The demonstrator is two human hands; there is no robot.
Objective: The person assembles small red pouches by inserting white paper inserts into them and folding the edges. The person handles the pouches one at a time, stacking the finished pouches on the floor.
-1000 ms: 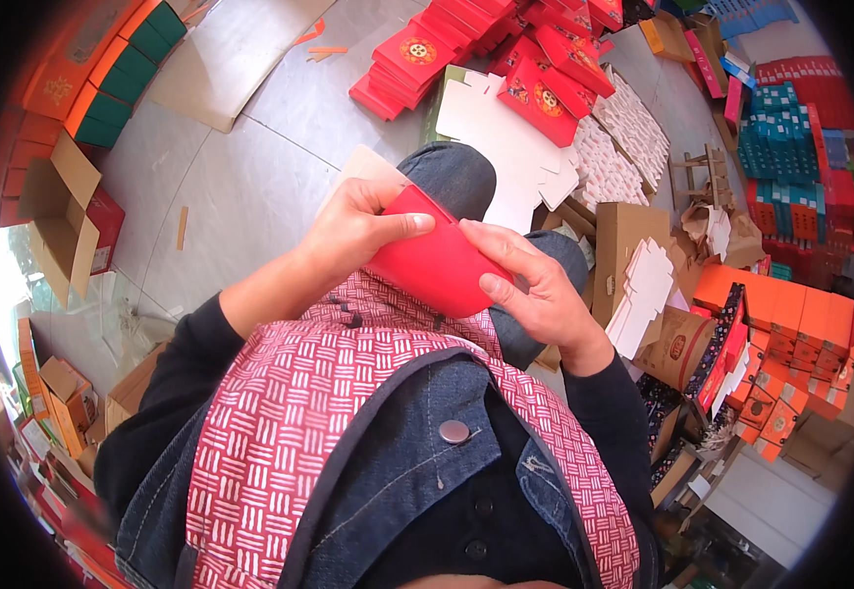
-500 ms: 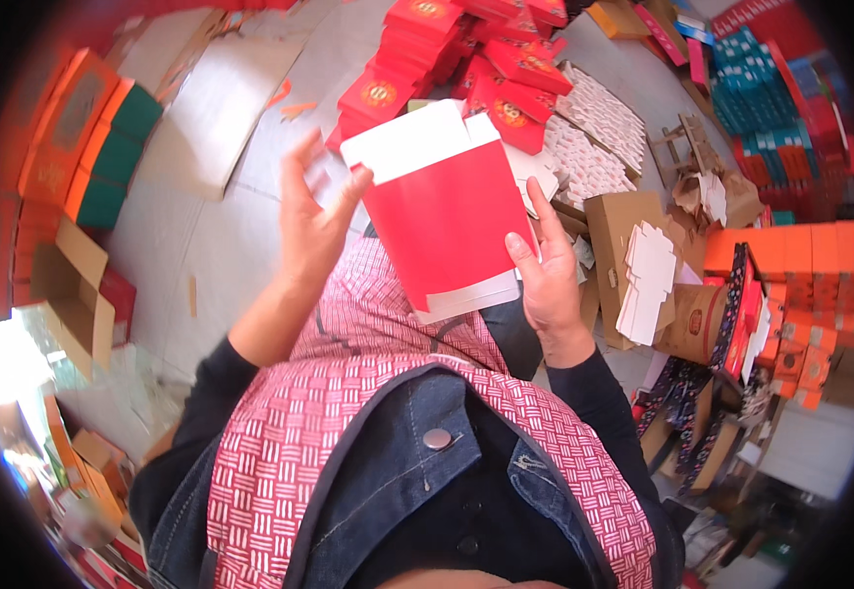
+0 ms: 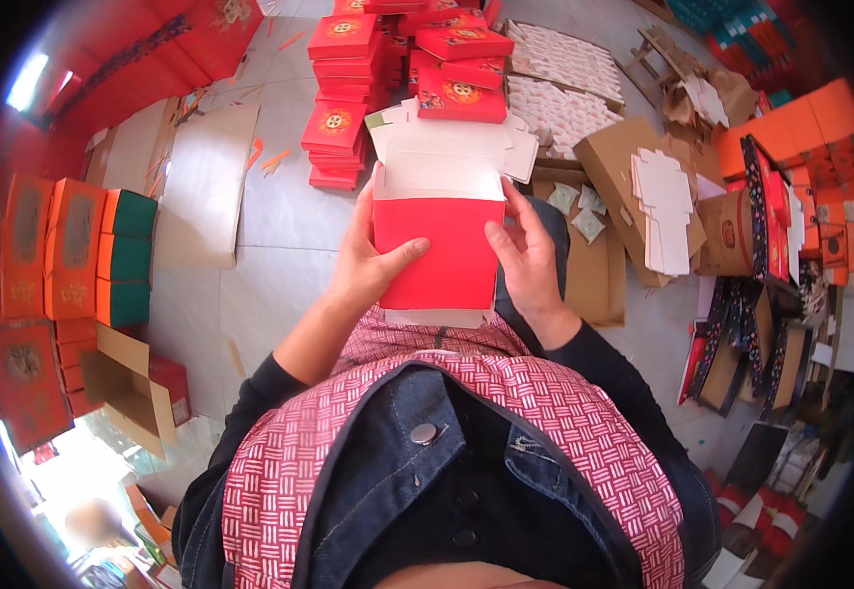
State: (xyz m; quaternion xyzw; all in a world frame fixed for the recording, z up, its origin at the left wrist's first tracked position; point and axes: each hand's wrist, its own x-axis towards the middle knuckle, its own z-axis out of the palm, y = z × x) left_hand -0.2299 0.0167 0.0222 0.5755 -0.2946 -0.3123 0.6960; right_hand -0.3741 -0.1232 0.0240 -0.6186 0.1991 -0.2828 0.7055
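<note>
Above my lap I hold a red cardboard box [image 3: 439, 253] with a white inside. Its far end gapes, showing the white interior, and a white flap sticks out at the near end. My left hand [image 3: 376, 257] grips its left side, thumb lying on the red face. On the right side my right hand [image 3: 527, 253] holds the edge, thumb near the upper right corner and fingers partly hidden behind. Just beyond the box lie flat white carton blanks [image 3: 520, 147], partly covered by it.
Stacks of red patterned boxes [image 3: 334, 123] stand ahead. Trays of small white packets [image 3: 564, 61] lie to their right, near an open brown carton [image 3: 599, 280] with a few packets. Orange and green boxes [image 3: 125, 260] and an open carton [image 3: 131, 378] stand left; a white board [image 3: 206, 187] lies on the floor.
My left hand has come from apart onto the left side of the box. The box has turned upright and squared up, its far end now open. The view has shifted.
</note>
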